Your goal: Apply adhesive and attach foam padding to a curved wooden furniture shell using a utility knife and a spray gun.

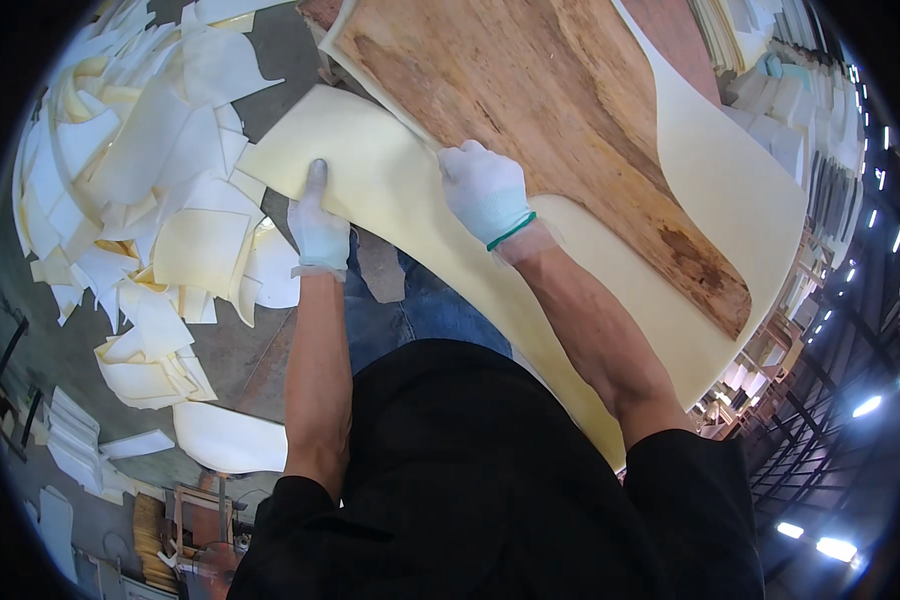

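A large pale yellow foam sheet (760,235) lies beneath a flat brown wooden board (570,110) with curved edges. My left hand (319,222), in a white glove, grips the foam's near left edge, thumb on top and fingers underneath. The foam flap (355,150) there hangs out past the board. My right hand (482,186), gloved with a green cuff band, is closed like a fist at the board's near edge, above the foam. Whatever it grips, if anything, is hidden by the fingers.
Foam offcuts (150,170) are heaped on the floor to the left. Stacks of foam sheets (785,110) stand at the far right. A white curved piece (232,437) lies near my left forearm, and a wooden frame (202,515) stands at the lower left.
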`<state>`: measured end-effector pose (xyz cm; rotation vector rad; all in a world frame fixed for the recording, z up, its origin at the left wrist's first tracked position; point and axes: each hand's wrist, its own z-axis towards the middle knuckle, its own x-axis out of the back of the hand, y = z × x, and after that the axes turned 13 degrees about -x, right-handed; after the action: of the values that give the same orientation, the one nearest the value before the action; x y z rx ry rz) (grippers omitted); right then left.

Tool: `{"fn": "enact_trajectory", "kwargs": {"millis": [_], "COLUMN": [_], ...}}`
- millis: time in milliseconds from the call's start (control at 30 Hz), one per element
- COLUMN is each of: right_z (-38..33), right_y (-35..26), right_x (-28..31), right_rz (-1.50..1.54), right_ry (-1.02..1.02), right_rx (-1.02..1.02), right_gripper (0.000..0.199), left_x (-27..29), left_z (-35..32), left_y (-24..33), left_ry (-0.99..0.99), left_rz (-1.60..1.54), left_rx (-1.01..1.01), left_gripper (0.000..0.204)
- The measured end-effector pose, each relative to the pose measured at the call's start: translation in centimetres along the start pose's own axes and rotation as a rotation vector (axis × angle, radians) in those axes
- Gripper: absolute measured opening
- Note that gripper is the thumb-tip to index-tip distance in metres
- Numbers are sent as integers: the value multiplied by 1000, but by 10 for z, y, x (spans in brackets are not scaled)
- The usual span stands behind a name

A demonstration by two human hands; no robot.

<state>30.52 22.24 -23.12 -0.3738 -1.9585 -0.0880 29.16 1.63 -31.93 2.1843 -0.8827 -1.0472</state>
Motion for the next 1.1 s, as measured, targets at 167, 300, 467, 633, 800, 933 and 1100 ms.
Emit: {"fn": "enact_trajectory", "kwargs": {"millis": [167, 300, 467, 633, 800, 933, 1100], "right_z": [14, -2, -2, -15, -20, -25, -39], "right_y": [0, 10, 7, 20, 25, 26, 35], "right_x": [-5, 3, 1, -2, -4, 9, 12], "right_rz": [-10, -27, -43, -21, 0, -73, -36], "right_ry": [41, -47, -64, -49, 14, -104, -56], "right_rx": [29, 10, -20, -1, -16, -37, -42], "right_gripper": [11, 15, 14, 14, 10, 14, 10], "left_x": [-3, -3, 5, 5, 3, 4, 3], "left_z": [1, 1, 6, 5, 6, 5, 6], "left_y": [-1, -3, -9, -8, -7, -5, -4], "left_ry": [-19, 68, 28, 23, 3, 6, 15], "left_rz": [-17, -27, -59, -14, -55, -3, -86], "left_rx": [10, 25, 0, -1, 5, -3, 41], "left_gripper": [49, 43, 46, 46, 47, 48, 48]}}
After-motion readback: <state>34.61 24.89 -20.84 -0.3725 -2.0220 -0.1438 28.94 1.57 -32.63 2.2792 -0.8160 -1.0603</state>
